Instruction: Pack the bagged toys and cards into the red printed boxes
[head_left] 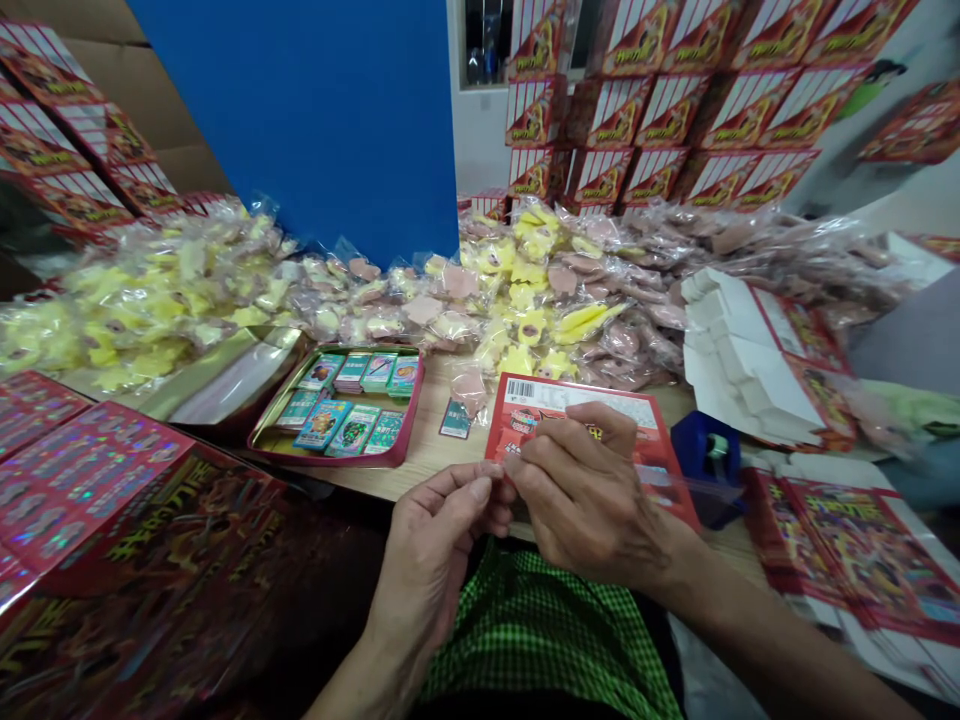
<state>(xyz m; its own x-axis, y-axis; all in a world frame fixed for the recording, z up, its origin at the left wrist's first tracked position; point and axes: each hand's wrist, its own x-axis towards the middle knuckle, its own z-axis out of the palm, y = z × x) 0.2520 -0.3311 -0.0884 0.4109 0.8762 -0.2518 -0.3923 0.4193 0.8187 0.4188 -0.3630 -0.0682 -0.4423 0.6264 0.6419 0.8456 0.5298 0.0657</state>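
Observation:
My left hand (pixel 442 545) and my right hand (pixel 581 490) meet just above my lap, at the near edge of a wooden table (pixel 427 450). Both pinch their fingertips together where they touch; whatever is between them is too small to make out. A strip of clear tape (pixel 697 485) seems to run from my right hand toward a blue tape dispenser (pixel 705 455). Right behind my hands lies a flat red box (pixel 585 415) with a barcode label, its near corner under my right fingers.
A red tin tray (pixel 341 405) with several small card packs sits left of the box, one loose pack (pixel 455 418) beside it. Bagged yellow and pink toys (pixel 525 290) pile across the back. Red cartons (pixel 660 110) stack behind, folded ones (pixel 772 360) right, shiny red boxes (pixel 97 480) left.

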